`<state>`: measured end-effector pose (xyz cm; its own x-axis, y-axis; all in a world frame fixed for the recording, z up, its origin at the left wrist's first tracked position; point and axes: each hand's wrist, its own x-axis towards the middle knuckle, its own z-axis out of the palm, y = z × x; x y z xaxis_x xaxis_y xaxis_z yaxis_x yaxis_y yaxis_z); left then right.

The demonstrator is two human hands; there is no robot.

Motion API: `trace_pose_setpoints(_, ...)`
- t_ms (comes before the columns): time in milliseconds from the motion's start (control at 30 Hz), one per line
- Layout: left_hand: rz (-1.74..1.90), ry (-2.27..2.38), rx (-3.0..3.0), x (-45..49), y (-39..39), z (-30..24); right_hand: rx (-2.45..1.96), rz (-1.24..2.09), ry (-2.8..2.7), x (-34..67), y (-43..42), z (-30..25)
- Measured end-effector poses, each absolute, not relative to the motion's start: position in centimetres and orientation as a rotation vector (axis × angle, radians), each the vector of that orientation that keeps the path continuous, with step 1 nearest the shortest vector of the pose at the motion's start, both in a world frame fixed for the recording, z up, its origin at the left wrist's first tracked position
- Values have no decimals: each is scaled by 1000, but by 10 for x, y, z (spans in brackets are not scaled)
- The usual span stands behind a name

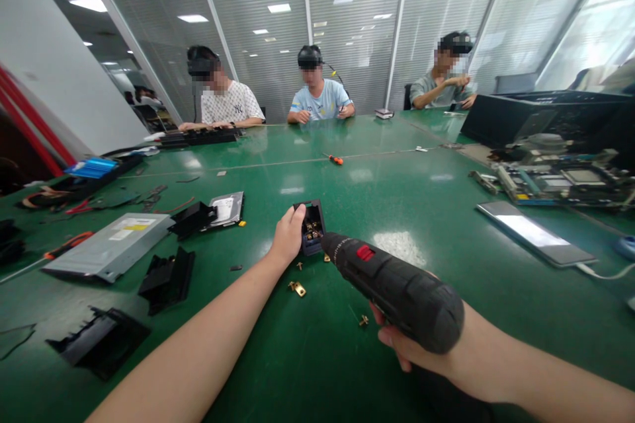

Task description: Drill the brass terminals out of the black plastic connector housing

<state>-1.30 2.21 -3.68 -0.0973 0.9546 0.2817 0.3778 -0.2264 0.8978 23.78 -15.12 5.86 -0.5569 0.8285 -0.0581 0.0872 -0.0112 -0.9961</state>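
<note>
My left hand [289, 238] grips the left side of a small black plastic housing [317, 211] with brass-coloured metal parts inside, holding it at the table's middle. My right hand [417, 344] is wrapped round the handle of a black cordless drill [397, 284] with a red switch on top. The drill's chuck points at the lower right of the housing; its bit is hidden from view, so I cannot tell whether it touches. Just below lie a brass terminal plate [297, 289] and a loose screw [364, 321].
To the left lie a silver metal drive [114, 244], black plastic pieces [167, 277] and a hard drive [227, 208]. A phone [536, 231] with a cable and a circuit board [570, 175] are on the right. An orange screwdriver [335, 160] lies ahead; three people sit across the table.
</note>
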Motion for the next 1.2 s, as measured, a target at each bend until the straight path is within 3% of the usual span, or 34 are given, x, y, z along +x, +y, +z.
trace_pose_setpoints(1200, 1314, 1496, 1629, -12, 22, -35, -948, 1659, -1605, 234, -150, 60)
